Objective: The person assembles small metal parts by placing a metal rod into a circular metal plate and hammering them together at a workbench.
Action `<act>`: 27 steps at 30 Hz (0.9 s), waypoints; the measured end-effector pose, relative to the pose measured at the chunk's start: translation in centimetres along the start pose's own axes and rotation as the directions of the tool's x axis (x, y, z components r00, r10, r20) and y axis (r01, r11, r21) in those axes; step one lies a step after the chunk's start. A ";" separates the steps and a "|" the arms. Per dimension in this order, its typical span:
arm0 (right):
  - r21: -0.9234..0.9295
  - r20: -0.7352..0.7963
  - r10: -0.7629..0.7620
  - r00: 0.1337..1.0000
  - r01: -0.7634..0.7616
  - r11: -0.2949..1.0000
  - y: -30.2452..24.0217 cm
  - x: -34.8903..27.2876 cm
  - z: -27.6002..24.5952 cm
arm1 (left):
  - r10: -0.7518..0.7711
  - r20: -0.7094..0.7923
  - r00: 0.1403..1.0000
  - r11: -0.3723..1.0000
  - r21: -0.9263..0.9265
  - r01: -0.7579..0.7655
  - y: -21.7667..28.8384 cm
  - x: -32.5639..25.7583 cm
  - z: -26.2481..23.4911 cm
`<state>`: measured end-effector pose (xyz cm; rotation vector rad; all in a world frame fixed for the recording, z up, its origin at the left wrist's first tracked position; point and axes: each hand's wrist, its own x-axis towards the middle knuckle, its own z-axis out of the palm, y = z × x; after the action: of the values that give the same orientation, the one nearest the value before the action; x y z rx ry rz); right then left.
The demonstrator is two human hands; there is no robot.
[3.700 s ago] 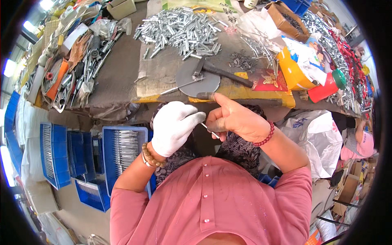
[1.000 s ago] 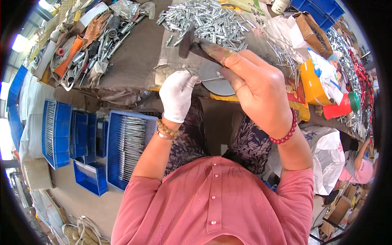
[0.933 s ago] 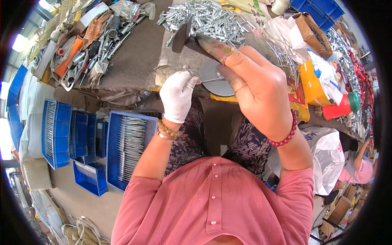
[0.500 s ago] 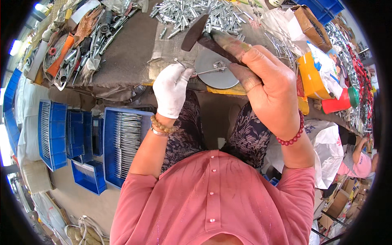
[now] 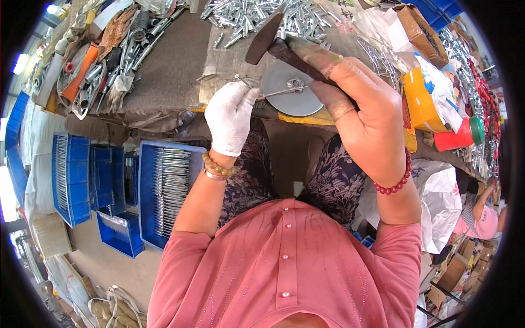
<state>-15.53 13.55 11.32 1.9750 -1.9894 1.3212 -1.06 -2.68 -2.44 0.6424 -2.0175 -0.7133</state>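
Note:
My left hand (image 5: 231,117), in a white knit glove, pinches a thin metal rod (image 5: 281,91). The rod's far end lies over a round grey metal disc (image 5: 292,104) at the bench edge, on a small lump at its middle. A short pin with a flat head (image 5: 240,80) sticks out from the gloved fingers. My right hand (image 5: 369,117), bare with darkened fingertips, is closed round the handle of a hammer (image 5: 266,37). The hammer's dark head hangs above the disc, apart from the rod.
Many short silver metal pieces (image 5: 249,19) lie in a heap beyond the disc. Tools crowd the bench's left, including an orange-handled one (image 5: 81,76). Blue bins (image 5: 143,191) of rods stand at lower left. A yellow container (image 5: 424,104) and a red jar (image 5: 456,136) stand right. Another person (image 5: 484,216) is at far right.
The hammer head has risen slightly, with my right hand still round the handle. My left hand keeps the rod at the disc. The whole view has shifted a little.

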 end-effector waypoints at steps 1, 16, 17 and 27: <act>0.000 0.000 -0.002 1.000 0.002 1.000 0.0 0.0 0.1 | 0.004 -0.005 1.000 1.000 -0.025 -0.004 0.0 0.0 0.1; -0.185 0.027 -0.088 0.996 0.091 0.978 -2.3 1.6 1.2 | 0.093 -0.037 0.995 0.995 0.050 -0.091 -0.4 -0.1 0.3; -0.210 0.046 -0.113 0.993 0.120 0.970 -2.4 1.5 1.3 | 0.107 -0.052 0.993 0.993 0.052 -0.104 -0.5 -0.2 0.4; -0.242 0.053 -0.006 0.999 0.019 0.970 -1.2 0.6 0.1 | 0.057 -0.026 0.998 0.998 0.019 -0.056 -0.4 -0.2 0.1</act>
<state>-14.64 13.24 12.22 1.9230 -2.0439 0.9778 -1.01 -2.83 -2.91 0.5999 -2.0117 -0.6501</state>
